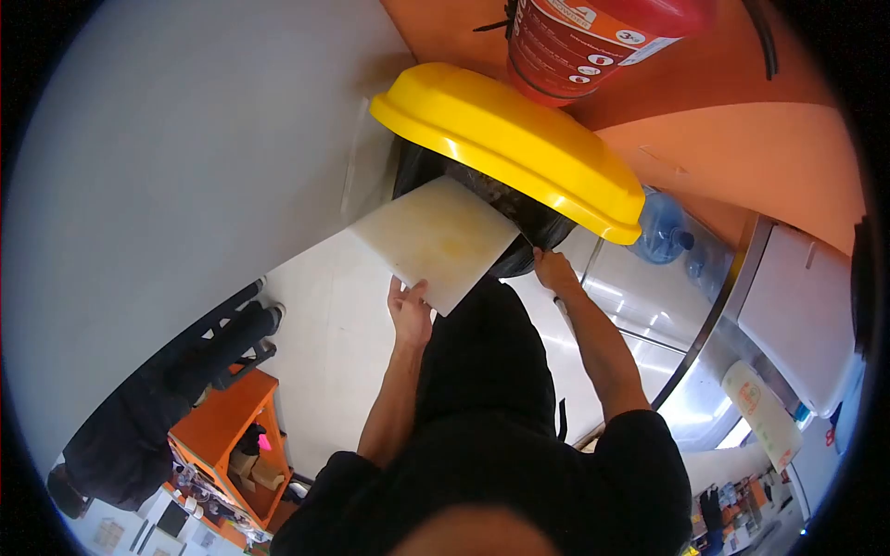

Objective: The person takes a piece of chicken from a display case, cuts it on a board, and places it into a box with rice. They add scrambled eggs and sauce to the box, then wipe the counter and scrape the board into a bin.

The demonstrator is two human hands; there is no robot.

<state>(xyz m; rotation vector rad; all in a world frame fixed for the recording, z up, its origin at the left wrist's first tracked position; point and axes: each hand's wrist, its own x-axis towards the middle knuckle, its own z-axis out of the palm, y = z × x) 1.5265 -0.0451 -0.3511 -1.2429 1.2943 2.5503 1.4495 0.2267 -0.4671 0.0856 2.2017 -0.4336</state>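
Note:
A white cutting board (pixel 443 243) with yellowish stains slants over the mouth of a bin lined with a black bag (pixel 524 255). My left hand (pixel 410 308) is closed on the board's near edge. At the board's right corner, my right hand (pixel 554 271) is closed around what looks like a knife, mostly hidden by the fingers and board. The bin's yellow lid (pixel 510 148) is tipped up behind the board. Inside the bag, some refuse (pixel 496 193) shows, too dark to make out.
A red fire extinguisher (pixel 593 42) stands just behind the lid. Blue water jugs (pixel 663 230) and a steel counter (pixel 709 324) are at right. A grey wall surface (pixel 204 130) borders the left. A person in dark clothes (pixel 139 435) is near an orange shelf (pixel 227 422) at lower left.

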